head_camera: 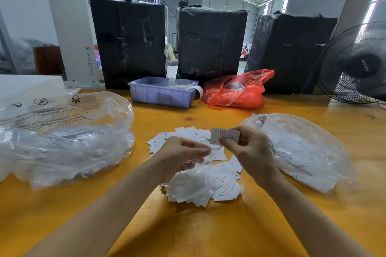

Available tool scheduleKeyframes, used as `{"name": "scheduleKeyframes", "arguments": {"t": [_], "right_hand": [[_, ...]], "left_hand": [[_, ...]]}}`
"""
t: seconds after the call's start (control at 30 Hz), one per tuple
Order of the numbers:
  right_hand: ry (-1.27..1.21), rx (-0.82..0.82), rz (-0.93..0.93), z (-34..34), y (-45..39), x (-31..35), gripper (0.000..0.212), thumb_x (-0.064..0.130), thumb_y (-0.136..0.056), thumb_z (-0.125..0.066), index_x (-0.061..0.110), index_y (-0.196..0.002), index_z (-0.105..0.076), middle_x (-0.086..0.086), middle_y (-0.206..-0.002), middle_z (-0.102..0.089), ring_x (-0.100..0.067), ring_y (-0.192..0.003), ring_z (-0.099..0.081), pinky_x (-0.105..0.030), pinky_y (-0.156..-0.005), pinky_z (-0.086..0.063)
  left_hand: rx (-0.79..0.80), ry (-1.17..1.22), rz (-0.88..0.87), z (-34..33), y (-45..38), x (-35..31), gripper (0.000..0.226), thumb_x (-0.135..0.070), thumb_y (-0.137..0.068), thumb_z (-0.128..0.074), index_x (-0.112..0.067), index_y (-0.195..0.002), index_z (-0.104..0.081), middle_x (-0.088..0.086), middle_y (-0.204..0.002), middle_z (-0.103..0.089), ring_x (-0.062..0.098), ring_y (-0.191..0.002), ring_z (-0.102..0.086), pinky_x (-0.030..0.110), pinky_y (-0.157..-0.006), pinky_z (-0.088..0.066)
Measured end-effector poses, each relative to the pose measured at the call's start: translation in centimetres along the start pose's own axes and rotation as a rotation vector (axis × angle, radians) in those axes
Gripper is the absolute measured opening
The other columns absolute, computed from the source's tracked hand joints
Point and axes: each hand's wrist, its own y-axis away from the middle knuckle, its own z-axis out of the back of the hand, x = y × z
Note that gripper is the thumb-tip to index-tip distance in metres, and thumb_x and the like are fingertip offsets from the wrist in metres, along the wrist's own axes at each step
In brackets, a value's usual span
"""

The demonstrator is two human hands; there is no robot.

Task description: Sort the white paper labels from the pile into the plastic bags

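While both hands pinch labels, left hand (183,155) and right hand (248,148), plastic bags (69,142) flank the pile (206,185).

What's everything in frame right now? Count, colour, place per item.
Pile of white paper labels: one pile, white, table centre, below the hands.
Single white paper label: one, white with print, pinched by the right hand.
Small clear plastic bag: one, transparent, held by the left hand.
Large clear plastic bags: two, transparent with print, one at table left, one at table right.
Purple plastic tray: one, far centre.
Red plastic bag: one, beside the tray.
Black wrapped boxes: three, behind the table.
Black fan: one, far right.
Yellow wooden table: one.
Left hand: holds the small bag.
Right hand: pinches the label.
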Motion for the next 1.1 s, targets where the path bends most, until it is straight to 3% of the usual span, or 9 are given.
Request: {"name": "scheduleKeyframes", "arguments": {"t": [0.07, 0.17, 0.5, 0.7, 0.8, 0.93, 1.03, 1.1], "right_hand": [[-0.025, -0.041, 0.021, 0.11, -0.06, 0.13, 0.013, 0.005, -0.080, -0.071, 0.017, -0.081, -0.065, -0.006, -0.080, -0.068, -0.018, -0.075, -0.066, -0.024, -0.064, -0.055], [-0.022, -0.013, 0.044, 0.19, 0.07, 0.23, 0.014, 0.005, -0.079, -0.072, 0.018, -0.080, -0.066, -0.007, -0.081, -0.070, -0.026, -0.078, -0.066, -0.036, -0.069, -0.055], [0.201, -0.027, 0.168, -0.23, 0.32, -0.35, 0.008, 0.008, -0.081, -0.071, 0.014, -0.085, -0.069, 0.001, -0.077, -0.068, -0.023, -0.072, -0.065, -0.042, -0.062, -0.055], [0.169, 0.044, 0.133, -0.48, 0.39, -0.24, 0.007, 0.007, -0.080, -0.073, 0.010, -0.086, -0.069, 0.002, -0.072, -0.066, -0.014, -0.062, -0.058, -0.030, -0.054, -0.050], [0.134, 0.110, 0.099, -0.64, 0.56, -0.05, 0.009, 0.006, -0.080, -0.073, 0.013, -0.083, -0.068, -0.003, -0.072, -0.067, -0.023, -0.065, -0.062, -0.036, -0.058, -0.052], [0.103, 0.139, 0.046, -0.61, 0.51, -0.03, 0.010, 0.007, -0.079, -0.074, 0.015, -0.081, -0.067, -0.012, -0.074, -0.068, -0.030, -0.071, -0.063, -0.044, -0.062, -0.051], [0.097, 0.171, 0.003, -0.48, 0.44, -0.14, 0.007, 0.008, -0.080, -0.073, 0.007, -0.085, -0.069, -0.013, -0.075, -0.068, -0.028, -0.070, -0.063, -0.040, -0.061, -0.052], [0.075, 0.148, -0.019, -0.43, 0.38, -0.25, 0.007, 0.006, -0.081, -0.072, 0.005, -0.087, -0.069, -0.009, -0.071, -0.066, -0.014, -0.061, -0.061, -0.026, -0.053, -0.049]], "left_hand": [[-0.004, -0.020, 0.003, 0.07, -0.04, 0.02, 0.007, -0.008, -0.074, -0.077, -0.012, -0.080, -0.076, 0.000, -0.067, -0.068, 0.004, -0.057, -0.061, 0.014, -0.051, -0.046], [0.010, 0.003, 0.007, 0.15, -0.10, 0.04, 0.007, -0.005, -0.074, -0.076, -0.011, -0.076, -0.077, 0.001, -0.065, -0.066, 0.006, -0.056, -0.059, 0.014, -0.051, -0.047], [0.023, 0.038, 0.019, 0.22, -0.37, 0.16, 0.007, -0.005, -0.069, -0.079, -0.007, -0.075, -0.077, 0.005, -0.068, -0.069, 0.007, -0.054, -0.062, 0.016, -0.048, -0.047], [-0.023, 0.064, -0.005, 0.39, -0.27, 0.05, 0.025, -0.021, -0.053, -0.080, -0.008, -0.075, -0.077, 0.004, -0.069, -0.071, 0.005, -0.054, -0.063, 0.017, -0.048, -0.048], [-0.029, 0.073, -0.005, 0.38, -0.31, 0.07, 0.023, -0.021, -0.054, -0.080, -0.009, -0.074, -0.076, 0.006, -0.070, -0.070, 0.007, -0.056, -0.063, 0.018, -0.050, -0.048], [-0.023, 0.124, 0.010, 0.21, -0.39, 0.23, 0.030, -0.014, -0.061, -0.078, -0.001, -0.088, -0.072, 0.007, -0.070, -0.069, 0.009, -0.054, -0.064, 0.017, -0.047, -0.049], [-0.018, 0.151, 0.003, 0.33, -0.47, 0.34, 0.021, 0.000, -0.064, -0.077, -0.002, -0.084, -0.070, 0.006, -0.067, -0.070, 0.011, -0.055, -0.066, 0.018, -0.050, -0.052], [-0.023, 0.166, -0.014, 0.47, -0.48, 0.33, 0.021, 0.009, -0.067, -0.073, -0.003, -0.084, -0.068, 0.008, -0.068, -0.072, 0.014, -0.059, -0.069, 0.019, -0.053, -0.054]]}}
